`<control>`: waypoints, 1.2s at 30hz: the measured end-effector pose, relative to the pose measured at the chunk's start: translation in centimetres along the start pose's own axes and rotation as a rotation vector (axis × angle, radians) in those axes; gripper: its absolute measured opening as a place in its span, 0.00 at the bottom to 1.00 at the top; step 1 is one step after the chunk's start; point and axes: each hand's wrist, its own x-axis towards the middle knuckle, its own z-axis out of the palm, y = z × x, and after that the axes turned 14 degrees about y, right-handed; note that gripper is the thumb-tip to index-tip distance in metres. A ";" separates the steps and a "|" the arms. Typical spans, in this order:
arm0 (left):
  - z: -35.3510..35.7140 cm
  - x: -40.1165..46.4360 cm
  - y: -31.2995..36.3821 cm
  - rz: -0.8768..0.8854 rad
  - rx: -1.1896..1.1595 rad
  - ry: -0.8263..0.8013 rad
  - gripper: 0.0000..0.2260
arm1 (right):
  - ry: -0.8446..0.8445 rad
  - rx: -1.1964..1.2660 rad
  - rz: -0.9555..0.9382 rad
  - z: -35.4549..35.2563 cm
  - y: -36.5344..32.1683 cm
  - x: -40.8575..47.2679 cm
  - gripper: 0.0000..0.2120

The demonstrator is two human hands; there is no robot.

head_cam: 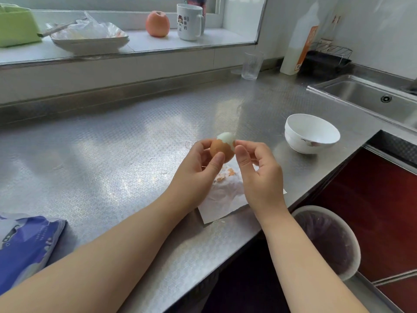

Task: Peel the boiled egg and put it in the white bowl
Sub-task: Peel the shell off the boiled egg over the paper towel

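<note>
Egg sits up in the air between 2 hands, above the metal counter. Its brown shell covers the lower part, and the white top is bare, poking up past the fingertips. The left hand grips it from the left side: the thumb lies across the near face of the shell and the other fingers curl round behind it. The right hand meets the egg from the right, with its thumb and first finger drawn together at the ragged edge where shell meets bare white; whether they pinch a flake of shell or only touch it cannot be told. The rest of that hand's fingers curl loosely toward the palm.

Directly below the fingers lies a white paper towel on the counter, partly hidden by both wrists, and a small heap of shell bits rests on it just under the egg. Beyond the right hand's knuckles, well apart from the egg, stands the white bowl, upright. Farther out past the fingertips is a clear glass near the wall. Below the right forearm, off the counter's edge, stands a bin with a dark liner.
</note>
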 end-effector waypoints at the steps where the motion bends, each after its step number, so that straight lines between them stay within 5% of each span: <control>1: 0.1 0.0 0.0 0.013 0.018 0.001 0.09 | 0.007 0.002 0.011 0.0 -0.1 0.0 0.05; 11: 0.3 -0.2 0.3 0.070 0.069 0.018 0.13 | 0.070 0.019 0.095 -0.1 0.0 0.2 0.06; 30: -0.6 0.5 -0.1 -0.147 -0.257 -0.018 0.19 | 0.138 -0.003 0.169 -0.4 0.1 0.4 0.05; 36: -0.8 0.6 -0.1 -0.194 -0.326 0.015 0.21 | 0.028 -0.086 0.134 -0.3 0.6 0.4 0.05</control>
